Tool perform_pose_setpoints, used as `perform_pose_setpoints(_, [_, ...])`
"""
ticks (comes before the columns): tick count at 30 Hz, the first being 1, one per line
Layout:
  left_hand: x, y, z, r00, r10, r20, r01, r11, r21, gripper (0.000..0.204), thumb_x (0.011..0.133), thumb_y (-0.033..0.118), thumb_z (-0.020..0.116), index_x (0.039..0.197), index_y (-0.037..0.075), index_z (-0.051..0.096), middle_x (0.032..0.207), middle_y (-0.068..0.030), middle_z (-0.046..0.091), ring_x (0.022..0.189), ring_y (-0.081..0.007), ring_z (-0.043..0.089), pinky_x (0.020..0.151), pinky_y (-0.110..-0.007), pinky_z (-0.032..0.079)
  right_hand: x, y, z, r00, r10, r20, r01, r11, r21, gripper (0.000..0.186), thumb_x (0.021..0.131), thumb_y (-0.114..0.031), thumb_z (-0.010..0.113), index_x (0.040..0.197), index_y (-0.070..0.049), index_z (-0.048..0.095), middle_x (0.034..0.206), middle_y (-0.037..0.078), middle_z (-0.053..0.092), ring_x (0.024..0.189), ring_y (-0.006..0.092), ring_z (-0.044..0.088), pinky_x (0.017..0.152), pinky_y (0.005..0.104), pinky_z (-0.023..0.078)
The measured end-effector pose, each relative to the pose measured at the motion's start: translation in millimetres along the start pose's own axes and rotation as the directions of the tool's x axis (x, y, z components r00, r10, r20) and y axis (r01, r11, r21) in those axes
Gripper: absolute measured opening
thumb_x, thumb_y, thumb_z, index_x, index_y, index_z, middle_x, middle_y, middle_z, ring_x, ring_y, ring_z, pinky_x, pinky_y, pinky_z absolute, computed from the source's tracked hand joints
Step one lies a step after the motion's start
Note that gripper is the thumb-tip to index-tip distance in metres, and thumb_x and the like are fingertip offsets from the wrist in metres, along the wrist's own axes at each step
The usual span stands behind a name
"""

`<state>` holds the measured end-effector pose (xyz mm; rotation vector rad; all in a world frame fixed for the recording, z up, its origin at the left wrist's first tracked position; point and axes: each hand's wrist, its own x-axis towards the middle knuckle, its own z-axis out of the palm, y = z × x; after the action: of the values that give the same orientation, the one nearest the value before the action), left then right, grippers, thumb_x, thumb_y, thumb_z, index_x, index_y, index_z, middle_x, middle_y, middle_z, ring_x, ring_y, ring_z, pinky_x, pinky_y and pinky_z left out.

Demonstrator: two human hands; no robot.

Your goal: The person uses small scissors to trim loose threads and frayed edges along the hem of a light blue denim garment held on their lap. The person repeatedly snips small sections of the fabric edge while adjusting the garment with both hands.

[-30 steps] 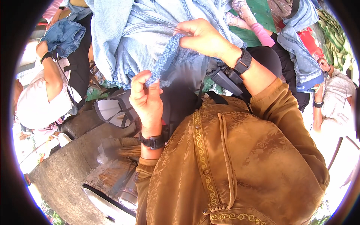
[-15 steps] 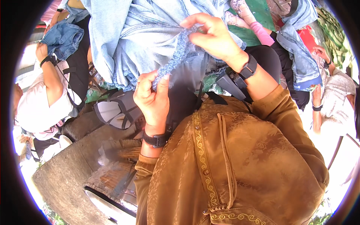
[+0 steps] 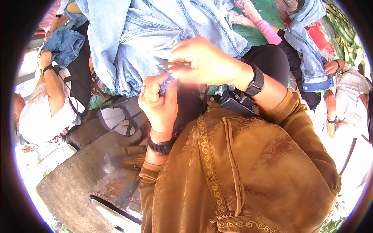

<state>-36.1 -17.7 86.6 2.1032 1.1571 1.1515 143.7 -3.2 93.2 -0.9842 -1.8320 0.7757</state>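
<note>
A large light-blue denim garment (image 3: 147,42) is spread over my lap, with a fluffy frayed edge. My left hand (image 3: 157,99) pinches that frayed edge between thumb and fingers. Just above it, my right hand (image 3: 204,62) is closed around small metal thread snips (image 3: 165,66), whose pointed blades reach toward the edge beside my left fingertips. Most of the snips is hidden inside my right fingers. Dark bands are on both my wrists.
At the left, a person in white holds small blue denim shorts (image 3: 68,44); at the right, another person handles a denim piece (image 3: 311,50). A grey-white strapped pad (image 3: 118,118) lies by my knee, beside a worn wooden surface (image 3: 74,182).
My right hand has let go of the upper stretch of frayed edge and come down left, close to my left hand. The snips' blades now show. My left hand keeps its pinch.
</note>
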Motion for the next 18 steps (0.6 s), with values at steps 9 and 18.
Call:
perform_pose_setpoints(9, [1,-1,0,0.999,0.017,0.027,-0.018,1.0,0.011,0.022,0.069,-0.005,0.07,0.087,0.006,0.062,0.077,-0.0075,0.06,0.067,-0.02,0.058,0.064,-0.028,0.046,0,6,1,0.992,0.087,0.088,-0.095,0.992,0.088,0.018,0.074,-0.011,0.065,0.077,0.002,0.054,0.066,0.009,0.051,0.06,0.0179,0.048,0.058,0.0308,0.041])
perform_pose_setpoints(18, [-8,-6,0,0.983,-0.17,0.066,0.178,0.972,-0.152,0.015,0.074,-0.004,0.07,0.084,0.004,0.062,0.075,-0.0046,0.06,0.066,-0.013,0.054,0.063,-0.025,0.044,-10,14,1,0.967,0.213,0.141,-0.254,0.846,0.468,0.013,0.08,-0.012,0.063,0.074,-0.004,0.054,0.065,-0.005,0.048,0.063,0.0039,0.042,0.058,0.0233,0.037])
